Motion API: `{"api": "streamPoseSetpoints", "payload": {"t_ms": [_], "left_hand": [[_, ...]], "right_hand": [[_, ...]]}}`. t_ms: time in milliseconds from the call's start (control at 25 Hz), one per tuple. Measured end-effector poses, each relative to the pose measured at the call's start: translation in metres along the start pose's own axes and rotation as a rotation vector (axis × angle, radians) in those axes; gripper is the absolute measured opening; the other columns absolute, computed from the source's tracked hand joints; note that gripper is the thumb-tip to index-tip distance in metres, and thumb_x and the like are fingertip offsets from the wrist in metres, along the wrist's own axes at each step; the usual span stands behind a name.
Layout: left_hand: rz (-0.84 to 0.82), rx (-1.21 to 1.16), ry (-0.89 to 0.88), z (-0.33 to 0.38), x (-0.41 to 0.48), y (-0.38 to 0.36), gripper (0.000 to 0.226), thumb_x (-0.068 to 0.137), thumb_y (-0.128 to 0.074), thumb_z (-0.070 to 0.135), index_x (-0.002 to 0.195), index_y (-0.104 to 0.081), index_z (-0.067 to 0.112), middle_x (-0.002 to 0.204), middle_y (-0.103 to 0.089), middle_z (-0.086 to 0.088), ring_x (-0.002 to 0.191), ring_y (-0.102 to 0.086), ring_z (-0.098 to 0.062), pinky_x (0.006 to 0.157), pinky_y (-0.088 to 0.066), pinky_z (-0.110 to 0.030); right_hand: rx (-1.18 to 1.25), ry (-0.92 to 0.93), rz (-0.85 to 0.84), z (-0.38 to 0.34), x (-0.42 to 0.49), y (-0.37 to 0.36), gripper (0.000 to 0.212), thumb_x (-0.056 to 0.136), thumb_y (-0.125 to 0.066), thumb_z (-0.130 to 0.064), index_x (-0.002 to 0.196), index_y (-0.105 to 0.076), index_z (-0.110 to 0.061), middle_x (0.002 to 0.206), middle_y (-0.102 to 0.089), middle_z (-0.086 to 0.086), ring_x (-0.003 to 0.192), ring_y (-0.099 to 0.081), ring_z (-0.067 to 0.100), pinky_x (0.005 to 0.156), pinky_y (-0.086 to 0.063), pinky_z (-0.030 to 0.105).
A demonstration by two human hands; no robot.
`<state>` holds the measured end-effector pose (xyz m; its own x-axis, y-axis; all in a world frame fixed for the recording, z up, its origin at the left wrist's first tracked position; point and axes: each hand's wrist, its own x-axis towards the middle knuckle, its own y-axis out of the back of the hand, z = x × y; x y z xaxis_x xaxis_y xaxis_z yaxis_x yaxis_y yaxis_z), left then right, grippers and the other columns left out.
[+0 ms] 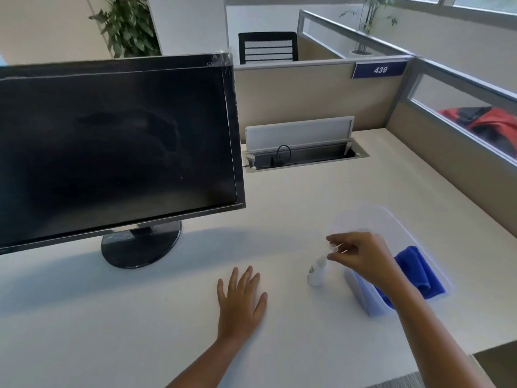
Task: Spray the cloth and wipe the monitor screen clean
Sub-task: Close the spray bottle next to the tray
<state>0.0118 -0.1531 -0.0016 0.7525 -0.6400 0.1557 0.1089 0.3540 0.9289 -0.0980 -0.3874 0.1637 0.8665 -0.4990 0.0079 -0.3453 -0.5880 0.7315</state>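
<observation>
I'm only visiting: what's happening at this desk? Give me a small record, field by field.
monitor: dark, smudged screen, standing at the left of the desk
spray bottle: upright on the desk, beside the clear bin
right hand: pinches a clear cap just above the bottle
left hand: flat on the desk, holding nothing
blue cloth: lying in the bin

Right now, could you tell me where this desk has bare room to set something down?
Bare desk lies between the monitor base and the spray bottle, beyond the left hand, and between the cable tray and the bin. It is crowded where the right hand pinches a cap over the bottle.
</observation>
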Motion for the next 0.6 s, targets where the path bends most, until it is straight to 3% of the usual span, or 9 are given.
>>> {"api": "streamPoseSetpoints", "payload": {"t_ms": [120,240,320,400,600], "left_hand": [[0.000,0.002,-0.008,0.002,0.000,0.003,0.041,0.084,-0.066,0.032,0.121,-0.063,0.016,0.136,-0.055,-0.004,0.131,-0.044,-0.034,0.103,-0.027,-0.062],[0.008,0.000,-0.015,0.003,0.000,0.004,0.040,0.082,-0.068,0.031,0.119,-0.064,0.015,0.134,-0.057,-0.005,0.129,-0.046,-0.035,0.102,-0.029,-0.063],[0.016,0.002,-0.018,0.003,0.000,0.005,0.039,0.083,-0.067,0.031,0.119,-0.064,0.015,0.134,-0.057,-0.005,0.128,-0.047,-0.035,0.101,-0.030,-0.063],[0.016,0.010,-0.020,0.004,0.000,0.007,0.039,0.086,-0.054,0.037,0.118,-0.064,0.016,0.133,-0.058,-0.004,0.128,-0.047,-0.034,0.101,-0.031,-0.063],[0.004,0.010,-0.010,0.004,-0.001,0.007,0.049,0.088,-0.037,0.044,0.120,-0.063,0.017,0.135,-0.056,-0.003,0.130,-0.046,-0.033,0.102,-0.030,-0.063]], "right_hand": [[0.039,-0.009,0.095,0.007,-0.009,-0.017,0.026,0.073,-0.080,-0.009,0.098,-0.074,-0.011,0.084,-0.073,0.005,0.073,-0.068,0.014,0.080,-0.054,0.026],[0.054,0.035,0.154,0.013,-0.012,-0.035,0.022,0.076,-0.076,-0.003,0.096,-0.075,-0.010,0.094,-0.073,0.007,0.073,-0.067,0.017,0.073,-0.051,0.014],[0.032,0.078,0.176,0.017,-0.014,-0.045,0.024,0.078,-0.074,-0.004,0.101,-0.074,-0.012,0.101,-0.072,0.004,0.077,-0.067,0.019,0.076,-0.055,0.022],[0.043,0.116,0.237,0.024,-0.017,-0.054,0.030,0.078,-0.075,-0.010,0.108,-0.071,-0.016,0.105,-0.071,0.000,0.085,-0.068,0.018,0.076,-0.058,0.033],[0.115,0.073,0.255,0.041,-0.027,-0.085,0.058,0.079,-0.076,-0.019,0.126,-0.047,-0.035,0.116,-0.056,-0.021,0.105,-0.059,0.009,0.088,-0.050,0.028]]}}
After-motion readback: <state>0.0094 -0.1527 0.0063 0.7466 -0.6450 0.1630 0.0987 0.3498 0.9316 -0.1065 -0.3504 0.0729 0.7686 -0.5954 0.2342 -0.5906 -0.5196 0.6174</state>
